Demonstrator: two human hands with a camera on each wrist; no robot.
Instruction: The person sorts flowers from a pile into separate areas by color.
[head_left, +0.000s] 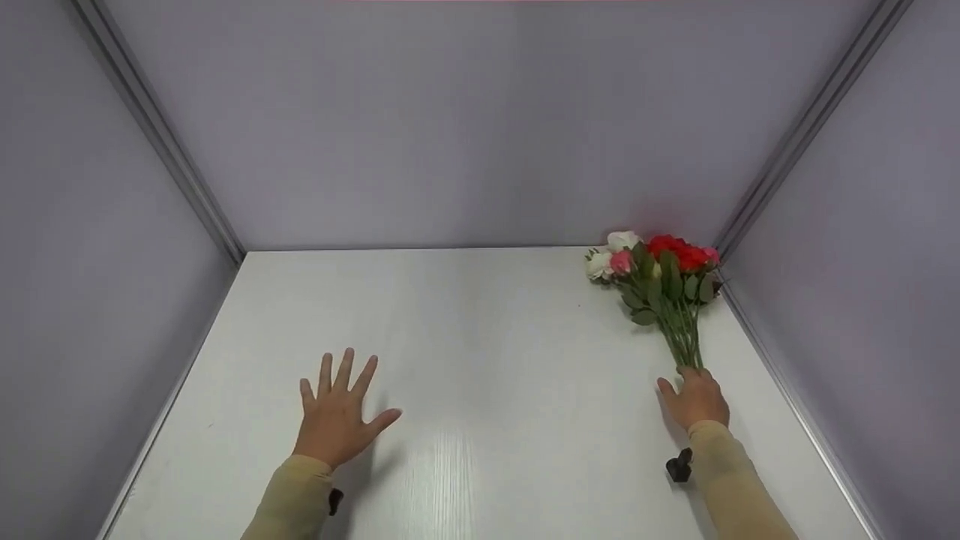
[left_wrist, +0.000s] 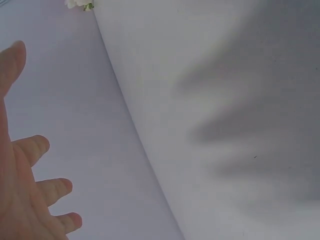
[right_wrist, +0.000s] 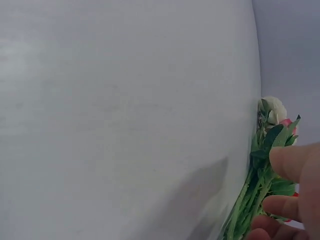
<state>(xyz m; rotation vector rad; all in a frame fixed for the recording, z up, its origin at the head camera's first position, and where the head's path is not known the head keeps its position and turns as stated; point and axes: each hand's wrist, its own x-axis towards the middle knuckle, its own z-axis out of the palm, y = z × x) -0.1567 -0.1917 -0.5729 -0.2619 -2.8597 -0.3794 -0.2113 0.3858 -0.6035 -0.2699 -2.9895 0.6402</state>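
A bunch of flowers (head_left: pixel 679 255) with red, pink and white blooms and long green stems lies at the far right of the white table. My right hand (head_left: pixel 699 401) is at the lower end of the stems (head_left: pixel 681 337), thumb spread to the side. In the right wrist view, the thumb (right_wrist: pixel 287 162) stands apart from the bent fingers, with leaves and stems behind them; whether the fingers touch the stems I cannot tell. My left hand (head_left: pixel 337 420) hovers over the table's left part, fingers spread and holding nothing. Its shadow falls on the tabletop in the left wrist view.
The white table (head_left: pixel 480 337) is bounded by a grey back wall (head_left: pixel 450 127), a left wall (head_left: pixel 97 247) and a right wall (head_left: pixel 862 262). Flower heads lie close to the back right corner. A small black device (head_left: pixel 679 466) sits at the right wrist.
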